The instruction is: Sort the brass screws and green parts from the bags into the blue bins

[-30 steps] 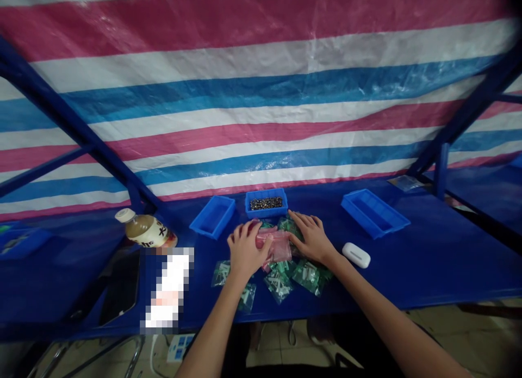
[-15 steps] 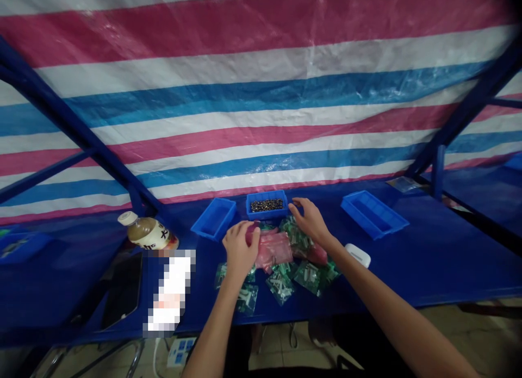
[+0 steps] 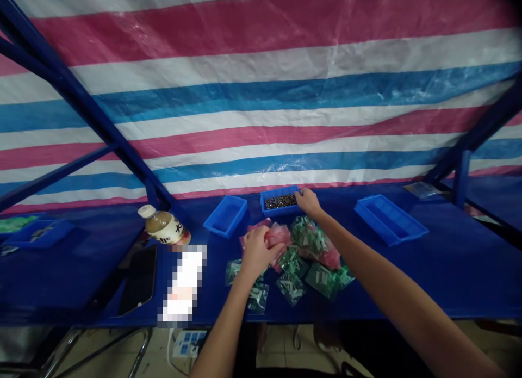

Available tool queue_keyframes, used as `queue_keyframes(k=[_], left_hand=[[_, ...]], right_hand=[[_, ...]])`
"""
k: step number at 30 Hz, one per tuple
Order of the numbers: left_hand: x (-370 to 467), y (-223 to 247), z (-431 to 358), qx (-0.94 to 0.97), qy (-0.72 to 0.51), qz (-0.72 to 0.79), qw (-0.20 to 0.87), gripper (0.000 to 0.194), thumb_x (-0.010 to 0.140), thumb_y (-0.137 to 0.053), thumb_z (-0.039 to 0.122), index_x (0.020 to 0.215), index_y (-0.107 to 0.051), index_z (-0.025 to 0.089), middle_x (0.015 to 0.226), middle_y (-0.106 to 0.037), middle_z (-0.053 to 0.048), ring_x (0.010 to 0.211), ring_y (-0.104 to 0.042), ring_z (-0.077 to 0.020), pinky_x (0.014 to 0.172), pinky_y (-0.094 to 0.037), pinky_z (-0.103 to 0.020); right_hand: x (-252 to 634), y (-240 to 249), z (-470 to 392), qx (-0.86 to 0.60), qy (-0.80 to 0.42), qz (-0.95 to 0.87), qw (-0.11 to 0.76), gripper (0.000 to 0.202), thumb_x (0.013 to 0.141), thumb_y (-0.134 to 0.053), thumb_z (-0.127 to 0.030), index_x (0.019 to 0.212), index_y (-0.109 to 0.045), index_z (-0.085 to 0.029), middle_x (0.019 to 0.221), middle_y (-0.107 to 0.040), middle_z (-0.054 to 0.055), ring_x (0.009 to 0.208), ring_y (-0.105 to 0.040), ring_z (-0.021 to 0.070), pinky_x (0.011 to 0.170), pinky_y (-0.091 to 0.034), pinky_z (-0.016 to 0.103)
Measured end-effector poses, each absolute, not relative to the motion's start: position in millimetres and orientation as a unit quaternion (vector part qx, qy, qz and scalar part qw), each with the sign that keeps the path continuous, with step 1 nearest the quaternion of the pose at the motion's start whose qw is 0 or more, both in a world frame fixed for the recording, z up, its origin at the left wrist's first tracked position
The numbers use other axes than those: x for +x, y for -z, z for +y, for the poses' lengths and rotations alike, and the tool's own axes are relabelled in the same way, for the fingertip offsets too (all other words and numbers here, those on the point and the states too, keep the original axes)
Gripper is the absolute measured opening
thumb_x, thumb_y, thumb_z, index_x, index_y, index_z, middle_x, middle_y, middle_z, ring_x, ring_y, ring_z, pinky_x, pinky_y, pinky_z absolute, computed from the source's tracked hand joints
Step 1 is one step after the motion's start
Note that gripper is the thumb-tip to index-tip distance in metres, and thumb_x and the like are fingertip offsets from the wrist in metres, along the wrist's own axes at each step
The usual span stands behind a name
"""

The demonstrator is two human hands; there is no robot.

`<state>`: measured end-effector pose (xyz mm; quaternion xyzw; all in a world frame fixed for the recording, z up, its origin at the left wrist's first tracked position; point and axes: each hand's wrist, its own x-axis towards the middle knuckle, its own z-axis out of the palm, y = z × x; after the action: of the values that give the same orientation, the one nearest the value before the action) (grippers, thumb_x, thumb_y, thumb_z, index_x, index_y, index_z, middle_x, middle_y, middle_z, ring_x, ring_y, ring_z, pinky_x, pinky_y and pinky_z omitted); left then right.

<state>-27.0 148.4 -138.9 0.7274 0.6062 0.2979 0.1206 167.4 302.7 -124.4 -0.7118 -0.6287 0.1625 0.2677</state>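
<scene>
My left hand [image 3: 260, 251] is closed around pink plastic bags [image 3: 278, 236] at the middle of the blue table. My right hand [image 3: 309, 200] grips the right end of a blue bin [image 3: 279, 192] that holds many small dark metal parts [image 3: 280, 202]. Between and in front of my hands lie several clear bags with green and white pieces [image 3: 291, 287]. Another pink bag [image 3: 331, 256] lies partly under green bags [image 3: 308, 234], below my right wrist.
Blue bins stand left [image 3: 226, 216] and right [image 3: 390, 220] of the middle one. A bottle [image 3: 165, 225], a dark tablet [image 3: 139, 280] and a blurred white item [image 3: 183, 285] are at the left. Blue frame bars rise on both sides before a striped sheet [image 3: 285, 111].
My right hand has moved up from beside the bin onto its right end. My left hand has closed more on the pink bags, which are now bunched up. The view has shifted slightly.
</scene>
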Motion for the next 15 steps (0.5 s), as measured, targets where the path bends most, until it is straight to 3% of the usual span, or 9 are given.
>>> queue_keyframes(k=[5,9,15], left_hand=[[-33,139,153,0.637,-0.395,0.634,0.190,0.036,0.072,-0.071,0.048,0.087,-0.054,0.020,0.074,-0.060,0.003,0.069,-0.056,-0.0163,0.066,-0.040,-0.025],[-35,134,151,0.553,-0.486,0.640,0.218,0.035,0.073,-0.070,0.048,0.088,-0.055,0.020,0.074,-0.062,0.004,0.067,-0.057,-0.0141,0.065,-0.042,-0.023],[-37,130,152,0.462,-0.539,0.686,0.158,0.033,0.074,-0.069,0.046,0.091,-0.055,0.020,0.073,-0.060,0.004,0.066,-0.056,-0.0156,0.065,-0.044,-0.025]], right_hand=[[189,109,295,-0.722,-0.143,-0.600,0.313,0.024,0.089,-0.045,-0.032,0.073,-0.057,-0.019,0.074,-0.065,0.009,0.072,-0.059,0.0224,0.064,-0.035,0.028],[211,96,273,-0.718,-0.130,-0.586,0.352,0.026,0.088,-0.044,-0.035,0.067,-0.050,-0.021,0.068,-0.060,0.005,0.065,-0.054,0.0197,0.059,-0.032,0.028],[225,87,224,-0.700,-0.112,-0.586,0.393,0.028,0.087,-0.047,-0.039,0.064,-0.042,-0.022,0.062,-0.054,0.000,0.061,-0.048,0.0166,0.059,-0.031,0.027]])
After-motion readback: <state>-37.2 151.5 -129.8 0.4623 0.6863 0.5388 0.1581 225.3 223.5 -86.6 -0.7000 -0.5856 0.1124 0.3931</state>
